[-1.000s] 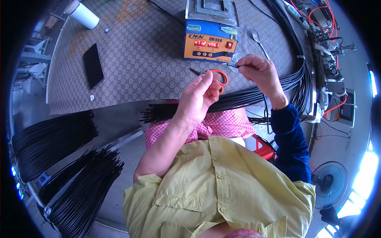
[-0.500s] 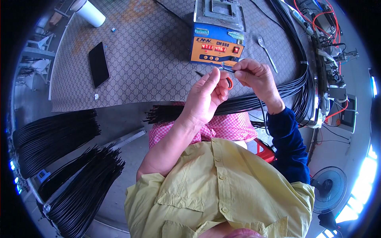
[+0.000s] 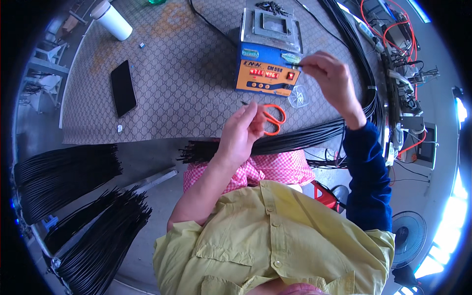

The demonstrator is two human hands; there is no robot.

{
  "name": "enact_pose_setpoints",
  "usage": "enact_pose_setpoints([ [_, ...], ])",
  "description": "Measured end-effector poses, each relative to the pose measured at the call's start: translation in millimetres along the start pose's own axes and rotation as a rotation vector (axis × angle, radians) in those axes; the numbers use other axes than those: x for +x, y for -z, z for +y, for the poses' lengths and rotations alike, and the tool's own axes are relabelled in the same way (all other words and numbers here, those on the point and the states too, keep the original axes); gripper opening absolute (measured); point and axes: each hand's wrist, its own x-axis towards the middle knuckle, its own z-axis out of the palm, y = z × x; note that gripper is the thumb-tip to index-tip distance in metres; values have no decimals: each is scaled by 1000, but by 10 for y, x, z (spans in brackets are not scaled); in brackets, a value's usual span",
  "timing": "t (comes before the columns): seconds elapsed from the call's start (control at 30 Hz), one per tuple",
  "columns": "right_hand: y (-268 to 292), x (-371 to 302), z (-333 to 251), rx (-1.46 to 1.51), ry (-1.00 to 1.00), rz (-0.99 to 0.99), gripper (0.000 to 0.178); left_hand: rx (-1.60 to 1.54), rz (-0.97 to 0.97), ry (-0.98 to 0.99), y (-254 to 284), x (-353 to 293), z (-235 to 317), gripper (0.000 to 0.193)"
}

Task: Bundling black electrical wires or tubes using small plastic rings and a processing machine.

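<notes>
Scissors [image 3: 272, 118] with orange handles are lying on the patterned table mat [image 3: 187, 83], just beside the left hand [image 3: 243, 132], whose fingers are curling together so that the fingertips are pinching something thin and dark; we cannot tell what it is at this size. Beneath that hand, a bundle of black cables [image 3: 295, 140] is running across the table's near edge. We are seeing the right hand [image 3: 332, 81] raised in front of the blue and orange bench unit [image 3: 269, 49], its thumb and forefinger pressing together on a short, slender piece, perhaps a wire end, held close to the unit's top right corner. A small clear bag [image 3: 298, 97] is resting between the unit and the scissors. We are judging the step in hand as the presenting of a small piece at the unit, with the cutting tool set aside. The next move is calling for a steady, fine pinch and accurate placement. Farther out, a black phone [image 3: 123, 88] and a white cup [image 3: 112, 19] are sitting well apart, and more black cable bundles [image 3: 64, 172] are fanning out at lower left.
</notes>
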Motion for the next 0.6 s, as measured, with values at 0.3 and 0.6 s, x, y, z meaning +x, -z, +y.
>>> enact_pose_setpoints([
  [0.3, 63, 826, 392, -754, 168, -110, 10, 139, 186, -28, 373, -38, -178, 29],
  [0.6, -151, 1054, 258, -1015, 128, -296, 11, 43, 219, 12, 461, -33, -174, 33],
])
